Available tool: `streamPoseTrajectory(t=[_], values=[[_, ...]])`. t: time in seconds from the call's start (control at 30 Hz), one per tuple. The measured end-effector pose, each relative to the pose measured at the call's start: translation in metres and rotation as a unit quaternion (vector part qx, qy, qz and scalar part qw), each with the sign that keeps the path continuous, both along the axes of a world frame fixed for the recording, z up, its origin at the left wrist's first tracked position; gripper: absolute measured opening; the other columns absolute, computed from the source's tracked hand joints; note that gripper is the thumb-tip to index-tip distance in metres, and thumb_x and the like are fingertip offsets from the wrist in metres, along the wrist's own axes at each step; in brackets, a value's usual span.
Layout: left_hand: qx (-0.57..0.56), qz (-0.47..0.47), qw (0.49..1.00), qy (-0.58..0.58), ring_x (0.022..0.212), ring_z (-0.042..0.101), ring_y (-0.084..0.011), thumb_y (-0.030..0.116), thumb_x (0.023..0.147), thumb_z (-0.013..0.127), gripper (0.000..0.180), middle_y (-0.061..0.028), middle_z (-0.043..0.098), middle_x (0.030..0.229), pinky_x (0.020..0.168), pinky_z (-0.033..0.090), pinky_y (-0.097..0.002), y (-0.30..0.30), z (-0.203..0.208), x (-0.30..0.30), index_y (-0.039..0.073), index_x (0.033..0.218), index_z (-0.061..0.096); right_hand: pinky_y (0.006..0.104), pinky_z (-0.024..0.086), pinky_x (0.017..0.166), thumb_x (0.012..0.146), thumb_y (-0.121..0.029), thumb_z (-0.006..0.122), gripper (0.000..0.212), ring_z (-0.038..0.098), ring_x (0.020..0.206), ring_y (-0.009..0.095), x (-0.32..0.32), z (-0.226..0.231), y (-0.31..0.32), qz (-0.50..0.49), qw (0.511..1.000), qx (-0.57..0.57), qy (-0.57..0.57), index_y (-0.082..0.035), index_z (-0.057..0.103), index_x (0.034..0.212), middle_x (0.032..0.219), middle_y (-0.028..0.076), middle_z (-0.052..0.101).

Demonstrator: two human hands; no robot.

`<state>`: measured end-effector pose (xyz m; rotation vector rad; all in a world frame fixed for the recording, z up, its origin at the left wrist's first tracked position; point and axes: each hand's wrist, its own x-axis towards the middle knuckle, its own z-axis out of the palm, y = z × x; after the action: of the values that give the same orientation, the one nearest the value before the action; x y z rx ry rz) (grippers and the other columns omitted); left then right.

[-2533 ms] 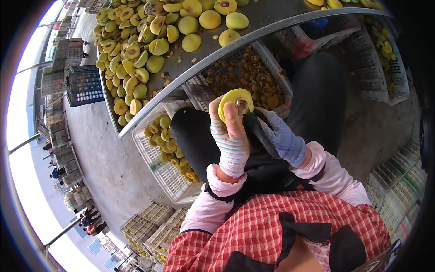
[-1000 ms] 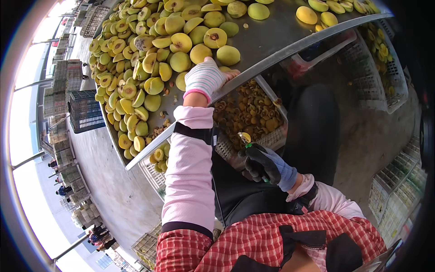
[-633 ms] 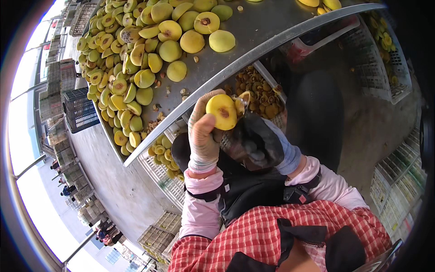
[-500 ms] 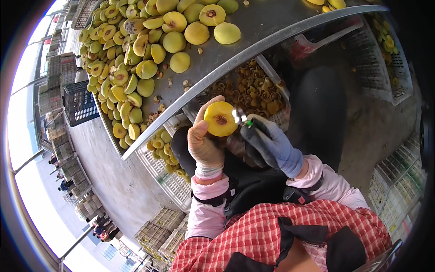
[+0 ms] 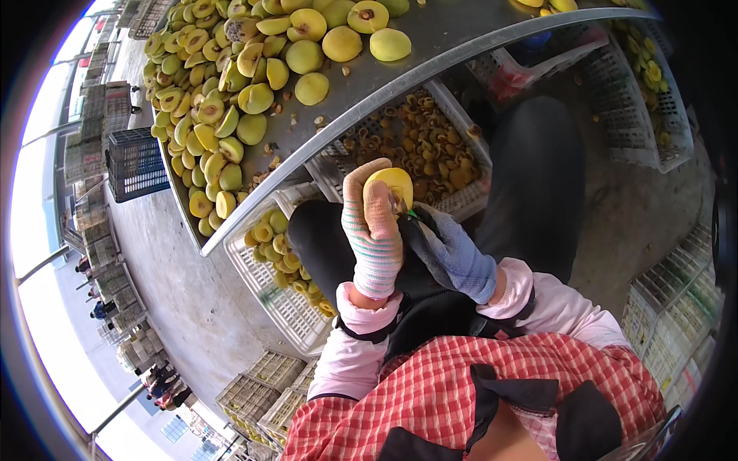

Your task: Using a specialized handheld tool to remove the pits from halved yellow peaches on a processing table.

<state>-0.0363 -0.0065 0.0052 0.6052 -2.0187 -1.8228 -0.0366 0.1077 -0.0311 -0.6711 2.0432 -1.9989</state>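
Grip, left (image 5: 374,230): curled snugly round a yellow fruit half (image 5: 393,183), between the knees
Grip, right (image 5: 455,252): closed round a metal-tipped tool (image 5: 399,204), tip at the half — scooping apparently midway
White crate (image 5: 267,292): hollowed halves (image 5: 269,239), seemingly done
Bench (image 5: 461,24): heaped halves (image 5: 255,97) left, many centres uncut
Change: cut face — fully visible half a second ago — now tilts away, tool nearer its middle

Out from the left hand (image 5: 374,242) and right hand (image 5: 461,261), there's open air at one o'clock, over the scrap crate (image 5: 470,197)! The metal table rim (image 5: 361,117) bars eleven, the fruit pile (image 5: 254,97) banks up at ten, the left knee (image 5: 315,233) crowds nine, and the right knee (image 5: 538,154) walls off two.
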Motion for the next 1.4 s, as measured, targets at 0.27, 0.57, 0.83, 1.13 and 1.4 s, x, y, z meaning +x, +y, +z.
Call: streamPoseTrajectory(t=[0.27, 0.57, 0.83, 1.13, 1.4], values=[[0.214, -0.158, 0.962, -0.063, 0.079, 0.053, -0.0104, 0.039, 0.095, 0.047, 0.039, -0.0037, 0.060, 0.092, 0.073, 0.044, -0.0240, -0.012, -0.007, -0.001, 0.004, 0.109, 0.059, 0.0182, 0.035, 0.031, 0.097, -0.050, 0.038, 0.053, 0.040, 0.037, 0.007, -0.005, -0.017, 0.006, 0.406, 0.289, -0.542, -0.677, 0.000, 0.056, 0.104, 0.061, 0.005, 0.048], [-0.233, 0.203, 0.946, -0.100, 0.089, 0.060, -0.0210, 0.033, 0.088, 0.062, 0.038, -0.0118, 0.062, 0.098, 0.081, 0.047, -0.0309, -0.146, 0.002, 0.064, 0.003, 0.111, 0.060, 0.0201, 0.034, 0.034, 0.098, -0.044, 0.038, 0.047, 0.041, 0.044, 0.007, -0.010, -0.024, 0.005, 0.356, 0.363, -0.517, -0.688, -0.001, 0.056, 0.105, 0.065, 0.006, 0.049], [-0.554, -0.120, 0.790, -0.236, 0.089, 0.064, -0.0301, 0.048, 0.076, 0.068, 0.053, -0.0126, 0.066, 0.100, 0.077, 0.050, -0.0375, -0.039, 0.015, -0.177, 0.013, 0.115, 0.059, 0.0211, 0.033, 0.036, 0.095, -0.043, 0.048, 0.037, 0.042, 0.042, 0.007, -0.028, -0.019, 0.002, 0.200, 0.639, -0.261, -0.696, -0.008, 0.057, 0.100, 0.064, -0.002, 0.052], [0.022, -0.179, 0.976, -0.119, 0.084, 0.064, -0.0193, 0.045, 0.072, 0.069, 0.066, -0.0102, 0.065, 0.100, 0.071, 0.052, -0.0276, -0.037, 0.008, -0.148, 0.001, 0.119, 0.053, 0.0261, 0.041, 0.042, 0.092, -0.037, 0.057, 0.032, 0.051, 0.049, 0.011, -0.064, -0.004, 0.025, 0.000, 0.796, -0.225, -0.562, -0.006, 0.053, 0.101, 0.068, 0.001, 0.056], [0.308, -0.058, 0.949, -0.026, 0.093, 0.060, -0.0185, 0.053, 0.081, 0.058, 0.070, -0.0121, 0.060, 0.110, 0.084, 0.048, -0.0302, -0.012, 0.006, -0.034, 0.000, 0.127, 0.049, 0.0415, 0.045, 0.063, 0.091, -0.017, 0.053, 0.023, 0.059, 0.078, 0.041, -0.048, 0.015, 0.007, -0.033, 0.998, 0.038, 0.031, 0.000, 0.049, 0.106, 0.084, 0.022, 0.059]])
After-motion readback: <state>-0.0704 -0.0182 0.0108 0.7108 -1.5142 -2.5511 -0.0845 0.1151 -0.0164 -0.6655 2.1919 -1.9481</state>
